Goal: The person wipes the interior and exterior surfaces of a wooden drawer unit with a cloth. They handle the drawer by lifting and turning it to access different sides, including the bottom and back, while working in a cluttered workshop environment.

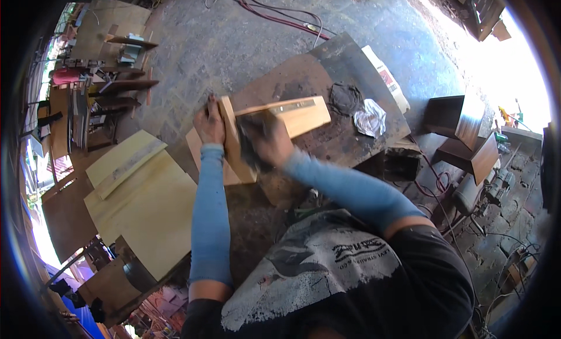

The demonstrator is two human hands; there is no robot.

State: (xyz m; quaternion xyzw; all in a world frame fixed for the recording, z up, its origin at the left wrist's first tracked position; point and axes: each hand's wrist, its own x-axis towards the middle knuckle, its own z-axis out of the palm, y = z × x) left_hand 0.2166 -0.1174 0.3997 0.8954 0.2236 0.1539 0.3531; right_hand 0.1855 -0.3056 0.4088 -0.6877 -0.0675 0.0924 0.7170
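Left hand [209, 126], bare, set against the left side of an upright board at its far end, one finger raised along the edge; the other fingers are partly hidden, so how tightly they close cannot be told. Right hand [276, 141], motion-blurred, apparently curled around a dark, soft, cloth-like pad [250, 153] against the board's right face. Workpiece: pale wooden assembly [308, 114], the upright board joined to a tapering arm that extends right, lying between the hands on a brown, stained, flat worktop [287, 77]. Step in hand, as judged: rubbing the wood. Good practice: brace the board firmly with the left hand, fingers clear of the stroke; keep the pad flat with even pressure, follow the grain, and ease off at the inner corner, where a pad could catch or miss a patch. Right of the assembly: crumpled dark-grey rag [346, 98]; beyond it, crumpled white cloth [370, 118], spare wiping stock by appearance. Containers, farther right: dark-brown, box-shaped wooden unit [447, 114], contents not visible; nearer, reddish-brown, open-looking wooden box [476, 158], contents indistinct; under the worktop's right side, blackish box-like housing [402, 167], its interior too dark to itemise.
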